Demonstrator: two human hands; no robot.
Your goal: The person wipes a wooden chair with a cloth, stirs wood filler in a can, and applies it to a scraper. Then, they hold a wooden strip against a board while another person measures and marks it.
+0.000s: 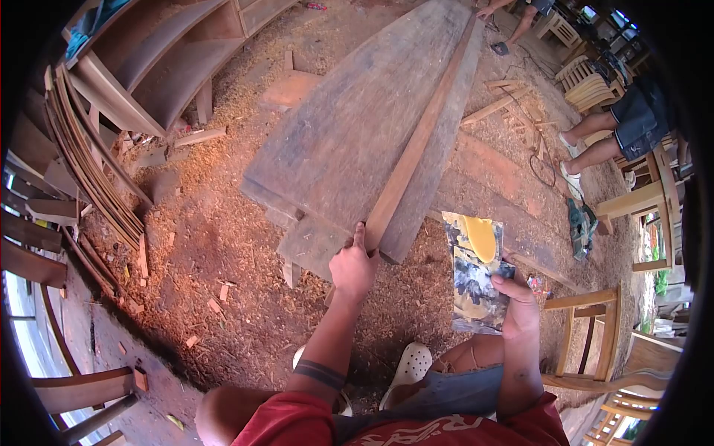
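My left hand (353, 266) is at the near end of a long brown wooden strip (416, 152). Its index finger stretches along the strip's edge, and the other fingers curl at the end, partly hidden. Under the strip lies a broad, weathered wooden panel (335, 134) that tapers toward the far end. My right hand (517, 297) grips a thin, stained mixing board (476, 293) by its right edge, thumb on top. A smooth mound of yellow paste (480, 238), like filler, sits on the upper part of that board.
Another person's hand (485, 13) touches the strip's far end. A second person (628, 123) stands at right, near a green power tool (581, 227). Curved wooden strips (93, 163) lean at left, below a wooden shelf unit (171, 67). A chair frame (595, 334) stands at right; shavings cover the ground.
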